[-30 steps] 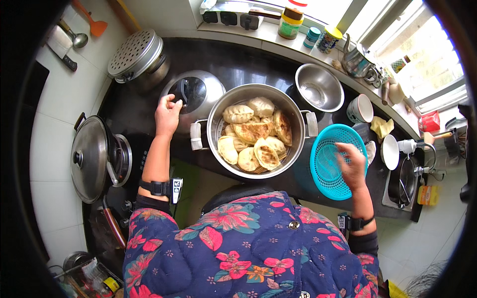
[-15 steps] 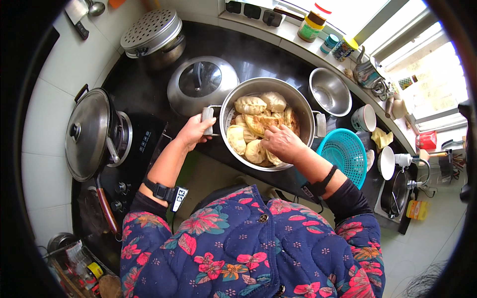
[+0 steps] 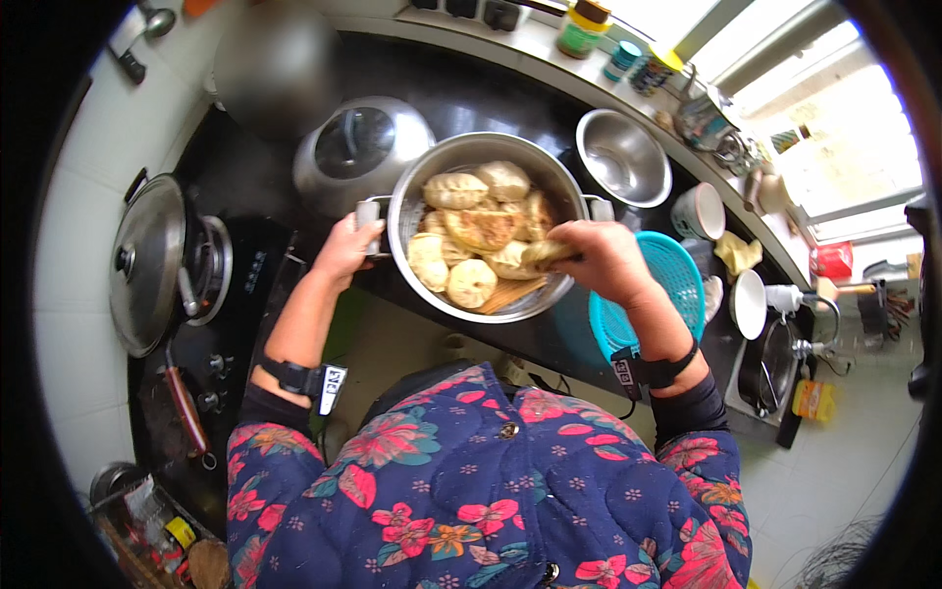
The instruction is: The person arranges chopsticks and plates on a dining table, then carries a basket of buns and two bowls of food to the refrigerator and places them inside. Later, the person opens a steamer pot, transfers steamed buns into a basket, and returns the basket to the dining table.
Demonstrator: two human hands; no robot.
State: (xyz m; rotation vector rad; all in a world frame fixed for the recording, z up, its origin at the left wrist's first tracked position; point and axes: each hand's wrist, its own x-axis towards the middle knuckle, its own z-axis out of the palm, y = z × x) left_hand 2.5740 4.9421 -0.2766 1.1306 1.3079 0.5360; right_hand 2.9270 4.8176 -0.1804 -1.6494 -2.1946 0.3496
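A round steel steamer pot (image 3: 396, 245) stands in front of me with several steamed buns and folded dumplings (image 3: 471, 285) heaped inside. My left hand (image 3: 343, 251) is closed round the pot's left handle (image 3: 367, 216). Inside the right rim, my right hand (image 3: 610, 259) pinches a pale, elongated dumpling (image 3: 549, 255), slightly smeared by motion. A browned, crescent-shaped dumpling (image 3: 481, 229) lies on top of the heap. Part of a tan, ribbed mat (image 3: 510, 294) shows at the pot's lower right.
A domed lid (image 3: 314, 162) lies behind the pot to the left. To the right are a turquoise colander (image 3: 675, 278), a steel bowl (image 3: 628, 162) and the sink (image 3: 770, 383). A covered wok (image 3: 147, 265) sits on the stove at far left.
My right hand has moved right from the middle of the heap to the pot's right rim, now with a dumpling in it. My left hand still grips the handle. The view has shifted slightly.
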